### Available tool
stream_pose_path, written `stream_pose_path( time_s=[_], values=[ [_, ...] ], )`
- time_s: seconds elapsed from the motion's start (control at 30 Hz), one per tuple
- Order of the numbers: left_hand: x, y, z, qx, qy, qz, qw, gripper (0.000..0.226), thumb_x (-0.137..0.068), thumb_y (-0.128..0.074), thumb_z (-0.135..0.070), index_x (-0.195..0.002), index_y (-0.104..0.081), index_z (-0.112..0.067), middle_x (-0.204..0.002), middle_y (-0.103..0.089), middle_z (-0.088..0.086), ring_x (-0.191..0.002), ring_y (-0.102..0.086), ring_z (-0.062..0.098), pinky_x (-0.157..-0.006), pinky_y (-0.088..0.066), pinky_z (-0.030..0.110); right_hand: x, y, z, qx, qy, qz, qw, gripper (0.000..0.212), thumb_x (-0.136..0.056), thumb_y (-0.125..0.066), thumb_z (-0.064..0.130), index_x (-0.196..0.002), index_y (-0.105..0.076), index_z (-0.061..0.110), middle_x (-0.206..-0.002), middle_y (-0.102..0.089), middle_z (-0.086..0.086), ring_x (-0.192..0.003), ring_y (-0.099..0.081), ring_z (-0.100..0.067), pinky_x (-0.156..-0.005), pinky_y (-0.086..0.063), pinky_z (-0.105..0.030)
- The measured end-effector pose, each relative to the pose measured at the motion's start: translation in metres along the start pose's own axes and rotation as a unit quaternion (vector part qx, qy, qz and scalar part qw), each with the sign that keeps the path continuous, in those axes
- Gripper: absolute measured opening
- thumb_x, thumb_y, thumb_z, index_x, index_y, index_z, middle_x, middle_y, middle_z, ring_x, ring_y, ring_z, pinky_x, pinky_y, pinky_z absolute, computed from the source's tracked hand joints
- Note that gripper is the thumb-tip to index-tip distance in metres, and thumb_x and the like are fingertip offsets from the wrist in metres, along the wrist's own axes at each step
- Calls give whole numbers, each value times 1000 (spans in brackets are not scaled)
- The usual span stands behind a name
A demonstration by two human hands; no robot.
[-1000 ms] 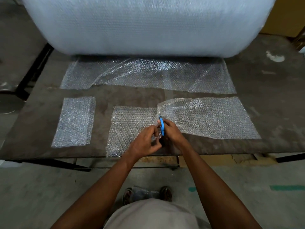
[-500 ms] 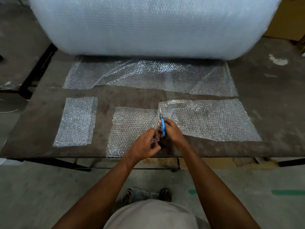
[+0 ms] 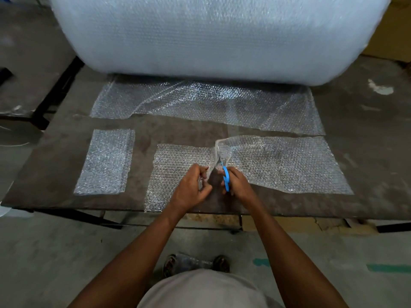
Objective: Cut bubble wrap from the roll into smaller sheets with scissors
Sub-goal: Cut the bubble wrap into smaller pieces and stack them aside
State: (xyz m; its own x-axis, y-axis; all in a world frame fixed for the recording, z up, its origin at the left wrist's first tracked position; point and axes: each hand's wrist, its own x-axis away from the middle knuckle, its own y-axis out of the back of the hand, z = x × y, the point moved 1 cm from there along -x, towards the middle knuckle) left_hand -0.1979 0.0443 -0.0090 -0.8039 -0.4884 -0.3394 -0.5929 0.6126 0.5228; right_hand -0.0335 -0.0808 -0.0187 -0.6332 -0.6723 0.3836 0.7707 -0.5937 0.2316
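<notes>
Concrete floor shows below a dark, scuffed worktop [image 3: 367, 152], and the big roll of bubble wrap [image 3: 222, 36] fills the far side, its loose tail [image 3: 200, 101] lying flat just in front of it. One finished small sheet [image 3: 106, 162] sits at the near left, well apart from the work.

Compared with a second ago, the scissors [image 3: 223, 172] have travelled farther away from me up the wide strip [image 3: 278, 163]. The slit behind the blades gapes wider, dark worktop showing through it between my hands, and the left portion [image 3: 178, 165] is now nearly freed. Only a short bridge at the strip's far edge seems uncut, so I judge this sheet is about one more snip from coming loose.

My right hand [image 3: 236, 183] is closed through the blue handles, blade tips pointing away and buried in the lifted fold of wrap; I cannot tell how far the blades themselves are parted. My left hand [image 3: 192, 187] is curled shut, fingers pinching the cut edge of the left portion and pulling it left to keep the film taut at the blades.
</notes>
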Motion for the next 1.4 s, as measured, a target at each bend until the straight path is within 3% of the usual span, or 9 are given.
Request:
stream_pose_path(
  time_s=[0.2,0.33,0.57,0.67,0.83,1.07,1.2,1.27,1.4],
  values=[
    [2,3,6,-13,-28,17,999,22,-90,-68,-8,-102,-51,-15,-103,-55,1,-128,-67,21,-88,-59,41,-4,2,10,-6,11,12,1000,20,-109,-60,32,-112,-67,14,-82,-69,-16,-57,-66,-23,-43,-42,-18],
    [7,0,9,-21,-10,57,998,27,-91,-68,-20,-103,-45,-27,-102,-54,-2,-113,-70,28,-79,-59,47,-9,2,21,-28,31,24,999,24,-109,-60,30,-119,-68,10,-83,-67,-15,-61,-65,-21,-46,-45,-18],
    [12,-2,3,-28,-39,67,997,28,-92,-66,-18,-103,-42,-28,-104,-56,-3,-123,-68,18,-82,-58,43,-21,-4,37,-51,36,43,997,23,-110,-59,29,-121,-69,11,-84,-67,-14,-56,-64,-18,-47,-45,-17],
    [11,-3,3,-32,-32,66,997,30,-91,-66,-20,-104,-41,-31,-102,-53,-4,-110,-70,29,-76,-57,47,-24,-5,38,-59,39,41,997,22,-111,-58,27,-120,-68,10,-85,-66,-15,-58,-65,-17,-47,-47,-17],
    [10,-2,6,-28,-27,63,997,33,-90,-67,-18,-103,-41,-33,-102,-51,-6,-107,-69,32,-74,-58,48,-29,-9,35,-60,31,33,997,25,-110,-55,43,-113,-65,20,-85,-71,-10,-65,-69,-22,-49,-44,-24],
    [12,-2,4,-20,-17,66,997,33,-90,-66,-21,-103,-39,-36,-103,-51,-6,-106,-69,32,-73,-58,50,-33,-10,31,-21,50,19,998,26,-109,-60,36,-126,-69,18,-86,-73,-3,-73,-73,-19,-58,-52,-21],
    [15,-3,4,-22,2,65,998,31,-90,-66,-21,-101,-41,-33,-102,-54,-4,-106,-68,32,-74,-57,50,-37,-11,26,-16,60,18,998,26,-108,-63,25,-129,-69,13,-85,-74,1,-73,-72,-19,-71,-60,-34],
    [17,-3,4,-1,36,23,999,24,-90,-62,-17,-101,-44,-29,-101,-55,-1,-101,-66,30,-76,-55,51,-38,-11,28,-22,65,12,998,21,-106,-65,19,-125,-71,13,-87,-73,-2,-77,-70,-22,-71,-62,-36],
    [12,5,7,35,128,-176,975,19,-98,-48,-6,-107,-49,-23,-107,-53,7,-98,-59,21,-82,-53,42,-32,-13,35,-5,69,-2,998,27,-102,-74,25,-126,-68,16,-92,-72,-2,-81,-73,-23,-70,-66,-40]
  ],
)
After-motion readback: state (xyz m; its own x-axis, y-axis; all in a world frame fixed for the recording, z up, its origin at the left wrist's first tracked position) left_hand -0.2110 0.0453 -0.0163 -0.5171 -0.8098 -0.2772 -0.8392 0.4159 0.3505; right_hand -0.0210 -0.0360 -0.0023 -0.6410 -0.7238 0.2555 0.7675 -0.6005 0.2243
